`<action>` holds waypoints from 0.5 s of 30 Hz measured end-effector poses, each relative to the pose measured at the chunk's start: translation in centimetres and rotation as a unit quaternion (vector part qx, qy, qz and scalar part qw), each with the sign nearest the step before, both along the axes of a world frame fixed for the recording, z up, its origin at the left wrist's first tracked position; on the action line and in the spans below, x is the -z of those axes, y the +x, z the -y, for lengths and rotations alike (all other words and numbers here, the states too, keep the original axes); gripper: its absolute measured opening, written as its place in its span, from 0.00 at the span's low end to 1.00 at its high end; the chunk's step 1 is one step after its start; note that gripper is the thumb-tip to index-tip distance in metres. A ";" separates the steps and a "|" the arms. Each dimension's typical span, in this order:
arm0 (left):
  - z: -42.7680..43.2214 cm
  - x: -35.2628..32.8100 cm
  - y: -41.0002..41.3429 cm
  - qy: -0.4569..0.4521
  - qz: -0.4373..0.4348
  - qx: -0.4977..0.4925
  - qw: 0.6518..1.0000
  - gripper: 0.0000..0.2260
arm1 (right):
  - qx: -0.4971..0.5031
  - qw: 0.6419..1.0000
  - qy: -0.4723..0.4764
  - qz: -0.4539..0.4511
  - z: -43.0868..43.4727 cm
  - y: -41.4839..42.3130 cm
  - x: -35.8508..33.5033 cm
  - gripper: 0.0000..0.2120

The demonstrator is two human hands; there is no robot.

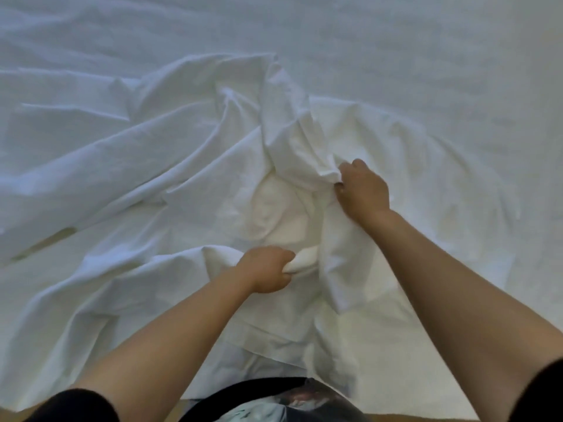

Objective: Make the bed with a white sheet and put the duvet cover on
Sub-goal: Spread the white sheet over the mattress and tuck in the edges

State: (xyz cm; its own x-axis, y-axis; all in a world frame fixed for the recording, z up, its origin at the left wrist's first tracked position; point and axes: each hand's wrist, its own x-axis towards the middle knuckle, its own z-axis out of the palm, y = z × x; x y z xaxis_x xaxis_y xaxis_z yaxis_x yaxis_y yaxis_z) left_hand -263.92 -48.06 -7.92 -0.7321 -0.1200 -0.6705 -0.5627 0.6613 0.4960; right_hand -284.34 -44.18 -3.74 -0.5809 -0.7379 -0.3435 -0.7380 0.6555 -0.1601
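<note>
The white sheet [426, 56] lies spread fairly flat over the far part of the bed [61, 32], with only shallow creases. Nearer, a second white cloth, seemingly the duvet cover [170, 159], lies heaped and heavily wrinkled across the middle and near side, its folds fanning out to the left and its near edge hanging over the near side of the bed. 2 bare forearms reach in from the near edge. The left hand [268, 269] is near the centre, fingers and thumb curled tight round a thick, creamier roll of cloth [304, 259] that pokes out to its right; whether that roll is the duvet itself cannot be told. The right hand [364, 190] is farther in and to the right, its fingers closed on a bunched ridge of cloth [289, 132] that rises from the hand toward the far side. Between the 2 hands the cloth forms a hollow with a paler, padded-looking patch [274, 208]. At the left a narrow yellowish slit [45, 242] shows between folds. Dark sleeves [76, 406] frame the near corners, and a dark printed garment [274, 403] sits at the near centre.
</note>
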 end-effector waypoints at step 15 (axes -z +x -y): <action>4.1 -1.5 -14.9 0.119 0.099 -0.727 0.669 0.48 | 0.143 0.980 0.105 0.087 -5.0 1.2 3.7 0.25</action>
